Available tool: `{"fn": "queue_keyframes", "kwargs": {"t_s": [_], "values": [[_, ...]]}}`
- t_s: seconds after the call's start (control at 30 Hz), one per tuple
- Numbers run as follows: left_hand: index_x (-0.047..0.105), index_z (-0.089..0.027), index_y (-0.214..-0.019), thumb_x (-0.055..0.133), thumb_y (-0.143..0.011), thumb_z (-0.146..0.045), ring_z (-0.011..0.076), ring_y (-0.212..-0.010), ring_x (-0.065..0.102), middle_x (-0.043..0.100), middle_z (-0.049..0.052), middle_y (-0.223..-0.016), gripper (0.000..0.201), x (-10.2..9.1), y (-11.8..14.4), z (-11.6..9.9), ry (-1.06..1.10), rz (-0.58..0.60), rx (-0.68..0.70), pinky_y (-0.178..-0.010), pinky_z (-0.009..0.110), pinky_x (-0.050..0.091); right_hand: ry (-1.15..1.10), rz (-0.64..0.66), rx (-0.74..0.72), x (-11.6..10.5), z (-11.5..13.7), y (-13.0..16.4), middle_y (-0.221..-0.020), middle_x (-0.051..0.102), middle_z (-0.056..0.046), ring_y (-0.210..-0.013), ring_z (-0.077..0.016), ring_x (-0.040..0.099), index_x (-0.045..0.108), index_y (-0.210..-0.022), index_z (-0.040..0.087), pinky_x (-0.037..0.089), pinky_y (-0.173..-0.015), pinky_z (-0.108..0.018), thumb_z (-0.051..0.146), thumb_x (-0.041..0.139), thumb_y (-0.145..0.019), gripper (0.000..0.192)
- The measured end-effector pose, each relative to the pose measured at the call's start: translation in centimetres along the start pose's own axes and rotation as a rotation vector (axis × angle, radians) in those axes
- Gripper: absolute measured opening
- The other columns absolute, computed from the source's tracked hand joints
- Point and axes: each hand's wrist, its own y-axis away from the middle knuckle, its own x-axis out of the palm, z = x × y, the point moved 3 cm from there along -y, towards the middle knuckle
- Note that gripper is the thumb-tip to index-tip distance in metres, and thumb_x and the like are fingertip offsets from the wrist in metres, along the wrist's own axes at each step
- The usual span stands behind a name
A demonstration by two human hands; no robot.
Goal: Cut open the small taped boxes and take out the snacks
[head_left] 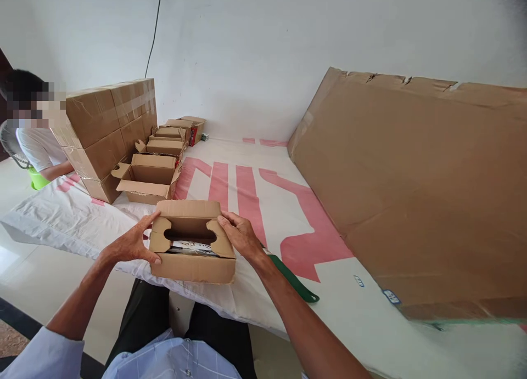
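Note:
A small cardboard box [193, 268] rests near the table's front edge, its two long flaps up and its notched side flaps folded inward. Through the gap between them shows a packet [191, 246] with dark lettering, mostly hidden. My left hand [134, 242] grips the left end of the box, thumb at the front corner and fingers toward the back. At the back right corner my right hand [241, 235] holds the box, its thumb over the side flap. Partly under my right forearm lies a tool with a green handle [292, 277]; its other end is hidden.
Several open cardboard boxes [150, 175] stand in a row at the back left. Beside them rises a stack of taped cartons [101, 137], with another person [39, 143] behind it. A large cardboard sheet [424, 198] leans at the right. A red-and-white cloth [269, 225] covers the table.

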Motion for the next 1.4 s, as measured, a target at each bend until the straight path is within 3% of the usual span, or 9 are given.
{"fn": "queue_keyframes", "kwargs": {"t_s": [0.2,0.4,0.57,0.63,0.73,0.87,1.03,1.23,1.4], "values": [[0.021,-0.028,-0.169,0.094,-0.063,-0.057,0.0435,-0.15,0.042,0.031,0.018,-0.171,0.133,-1.9,2.3,0.0,-0.024,-0.039,-0.05,-0.116,0.06,0.047,0.175,0.107,-0.024,2.6,0.4,-1.9,-0.074,0.067,-0.004,-0.075,-0.022,0.063,0.063,-0.073,0.021,0.049,-0.069,-0.032,0.053,0.05,-0.091,0.039],[0.027,-0.029,-0.167,0.093,-0.065,-0.059,0.0427,-0.145,0.046,0.038,0.017,-0.162,0.125,-1.9,2.3,-0.1,-0.119,-0.047,-0.027,-0.112,0.059,0.051,0.287,-0.059,-0.092,2.5,0.5,-0.6,-0.133,0.065,-0.016,-0.108,-0.0285,0.068,0.063,-0.134,0.019,0.056,-0.089,-0.043,0.047,0.054,-0.092,0.051],[0.032,-0.029,-0.163,0.095,-0.06,-0.063,0.0443,-0.154,0.033,0.022,0.017,-0.171,0.125,-2.1,1.9,0.1,-0.241,-0.066,0.034,-0.121,0.061,0.041,0.451,-0.028,-0.332,2.5,3.0,1.0,-0.131,0.068,-0.016,-0.125,-0.0339,0.062,0.073,-0.113,0.021,0.053,-0.105,-0.053,0.037,0.056,-0.095,0.03],[0.033,-0.027,-0.162,0.093,-0.062,-0.065,0.0431,-0.151,0.038,0.03,0.017,-0.168,0.123,-2.1,1.9,0.3,-0.235,-0.057,0.044,-0.122,0.061,0.04,0.503,0.048,-0.455,2.7,4.9,1.7,-0.13,0.07,-0.015,-0.128,-0.0336,0.061,0.075,-0.109,0.021,0.049,-0.11,-0.053,0.035,0.06,-0.097,0.024],[0.034,-0.023,-0.161,0.093,-0.061,-0.066,0.0412,-0.146,0.045,0.042,0.017,-0.161,0.123,-2.1,1.8,0.6,-0.202,-0.052,0.027,-0.123,0.059,0.04,0.537,0.341,-0.587,3.3,7.6,2.8,-0.12,0.075,-0.012,-0.118,-0.0295,0.065,0.076,-0.11,0.021,0.05,-0.106,-0.047,0.032,0.065,-0.097,0.02],[0.033,-0.019,-0.161,0.093,-0.059,-0.064,0.0423,-0.148,0.042,0.039,0.02,-0.162,0.127,-2.0,1.8,0.7,-0.182,-0.054,-0.004,-0.123,0.058,0.039,0.681,0.602,-0.619,3.8,9.1,3.3,-0.094,0.076,-0.008,-0.102,-0.0262,0.067,0.079,-0.099,0.021,0.049,-0.098,-0.042,0.031,0.064,-0.099,0.018],[0.032,-0.023,-0.163,0.092,-0.061,-0.062,0.0436,-0.15,0.039,0.04,0.018,-0.162,0.125,-1.8,1.8,0.6,-0.166,-0.053,0.001,-0.122,0.059,0.039,0.947,0.527,-0.578,3.3,9.0,2.7,-0.102,0.076,-0.013,-0.108,-0.0291,0.064,0.08,-0.087,0.02,0.042,-0.105,-0.047,0.035,0.058,-0.103,0.03],[0.033,-0.023,-0.163,0.093,-0.059,-0.064,0.0437,-0.15,0.04,0.043,0.018,-0.162,0.127,-1.8,1.8,0.4,-0.172,-0.055,0.013,-0.12,0.055,0.042,1.17,0.286,-0.539,1.2,9.0,2.7,-0.095,0.076,-0.015,-0.103,-0.0344,0.059,0.079,-0.087,0.023,0.036,-0.107,-0.055,0.033,0.06,-0.101,0.026],[0.052,-0.017,-0.145,0.081,-0.073,-0.065,0.0405,-0.132,0.059,0.061,0.018,-0.142,0.092,-1.1,0.9,-1.6,-0.3,-0.149,-0.172,-0.11,0.051,0.05,1.192,0.356,-0.467,0.6,8.0,2.9,-0.087,0.074,-0.015,-0.101,-0.0358,0.059,0.078,-0.082,0.022,0.041,-0.098,-0.052,0.034,0.07,-0.094,0.019]]}}
